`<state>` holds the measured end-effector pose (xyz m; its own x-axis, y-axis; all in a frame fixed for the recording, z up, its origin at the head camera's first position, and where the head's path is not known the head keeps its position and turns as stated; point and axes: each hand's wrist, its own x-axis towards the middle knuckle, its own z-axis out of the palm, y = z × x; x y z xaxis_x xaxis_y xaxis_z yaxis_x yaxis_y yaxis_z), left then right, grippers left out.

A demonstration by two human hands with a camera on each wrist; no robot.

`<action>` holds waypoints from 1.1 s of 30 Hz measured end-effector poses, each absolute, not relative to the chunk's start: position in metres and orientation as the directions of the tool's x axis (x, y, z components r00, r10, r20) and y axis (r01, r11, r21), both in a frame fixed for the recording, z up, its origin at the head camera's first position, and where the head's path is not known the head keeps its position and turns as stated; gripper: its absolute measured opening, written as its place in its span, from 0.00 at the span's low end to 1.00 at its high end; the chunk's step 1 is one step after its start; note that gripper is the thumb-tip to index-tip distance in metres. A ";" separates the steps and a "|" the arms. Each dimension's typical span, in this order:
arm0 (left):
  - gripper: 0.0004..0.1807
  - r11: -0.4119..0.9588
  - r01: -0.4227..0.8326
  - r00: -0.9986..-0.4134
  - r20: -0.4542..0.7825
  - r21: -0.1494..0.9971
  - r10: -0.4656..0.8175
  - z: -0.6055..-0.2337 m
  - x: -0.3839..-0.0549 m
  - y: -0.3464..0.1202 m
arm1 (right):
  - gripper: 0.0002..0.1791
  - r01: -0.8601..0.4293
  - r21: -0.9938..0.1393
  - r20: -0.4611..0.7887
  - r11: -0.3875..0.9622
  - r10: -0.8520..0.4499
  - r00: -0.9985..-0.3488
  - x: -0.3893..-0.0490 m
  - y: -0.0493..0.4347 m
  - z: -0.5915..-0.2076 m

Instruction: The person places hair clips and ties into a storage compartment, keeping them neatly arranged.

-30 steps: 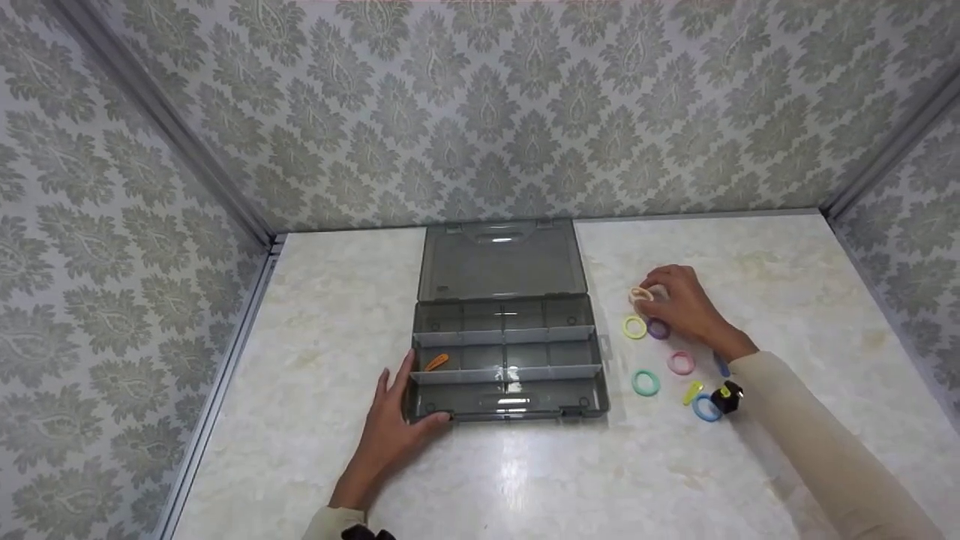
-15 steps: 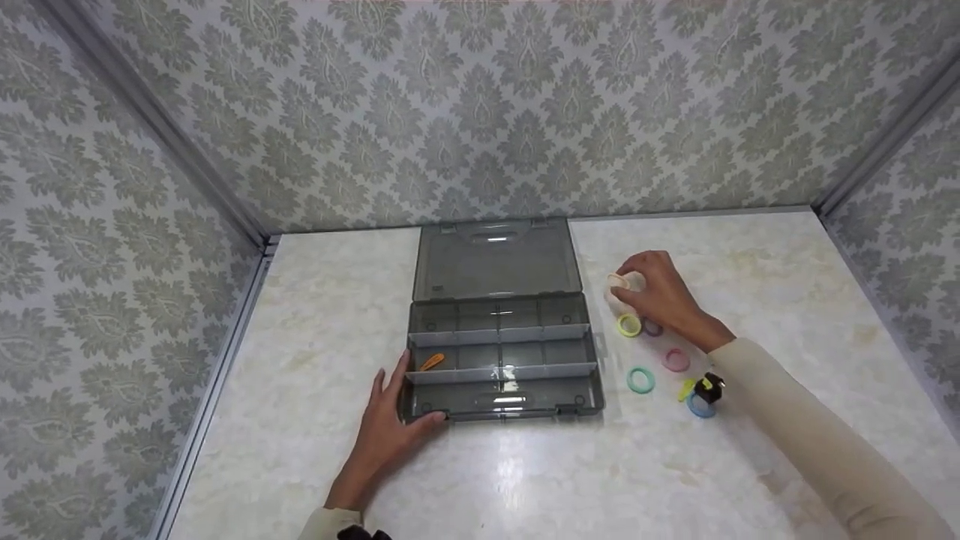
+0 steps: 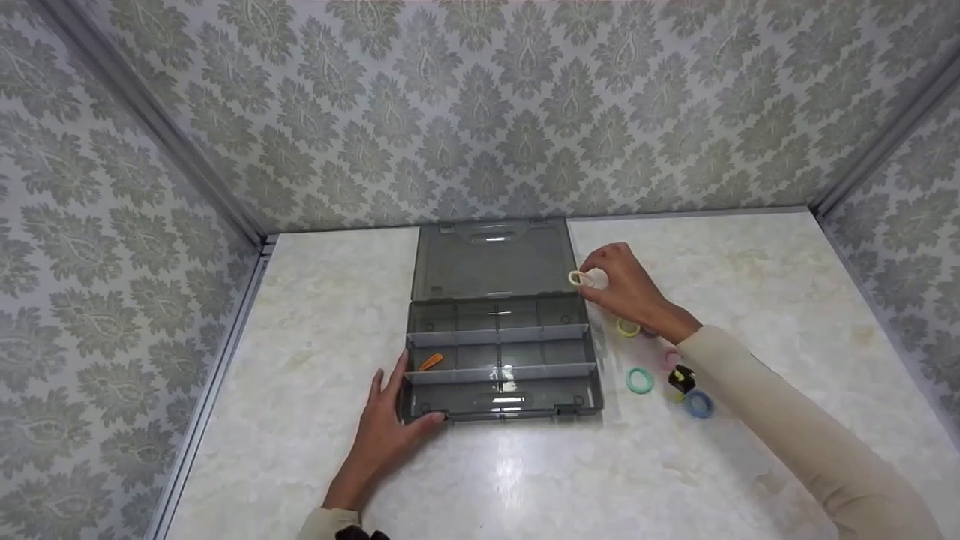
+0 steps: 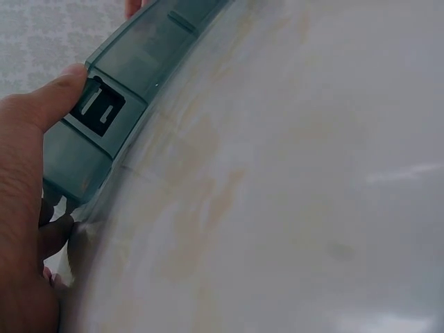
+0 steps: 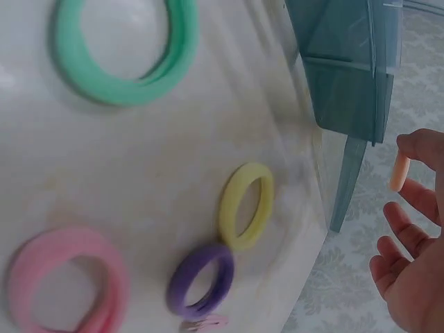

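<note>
Damask-patterned walls (image 3: 480, 112) enclose a pale marbled tabletop (image 3: 510, 480), where a person's right hand (image 3: 628, 286) pinches a peach hair tie (image 5: 398, 172) between thumb and index finger, near the right edge of an open lid (image 3: 487, 262). The left hand (image 3: 381, 435) braces the grey compartment box (image 3: 465, 391) at its near left corner, fingers spread, thumb on the front edge, index finger along the side. An orange hair clip (image 3: 431, 362) lies in the left end of the box's middle row. To the right rest a mint green hair tie (image 5: 125, 94), a pink hair tie (image 5: 69, 239), and a yellow hair tie (image 5: 229, 208) beside a purple hair tie (image 5: 182, 281). Careful handling likely calls for a light, sure pinch that does not squash the band, enough height to clear the box's rim, and steady bracing; a low wrist could drag its wrist-worn camera (image 3: 681, 377) through the loose ties.
</note>
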<state>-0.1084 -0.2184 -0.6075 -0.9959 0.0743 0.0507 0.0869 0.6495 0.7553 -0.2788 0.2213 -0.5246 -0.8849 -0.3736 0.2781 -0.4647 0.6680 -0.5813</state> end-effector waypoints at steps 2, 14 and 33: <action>0.63 0.645 0.095 -0.995 0.059 0.758 0.077 -0.608 -0.109 -0.219 | 0.12 -0.488 -0.565 0.287 0.665 -0.396 -0.872 -0.281 0.214 -0.523; 0.63 0.637 0.087 -0.995 0.040 0.766 0.087 -0.609 -0.109 -0.219 | 0.12 -0.576 -0.524 0.308 0.628 -0.491 -0.815 -0.288 0.166 -0.519; 0.64 0.652 0.065 -0.998 0.038 0.755 0.056 -0.607 -0.107 -0.218 | 0.15 -0.670 -0.496 0.290 0.552 -0.622 -0.727 -0.291 0.090 -0.514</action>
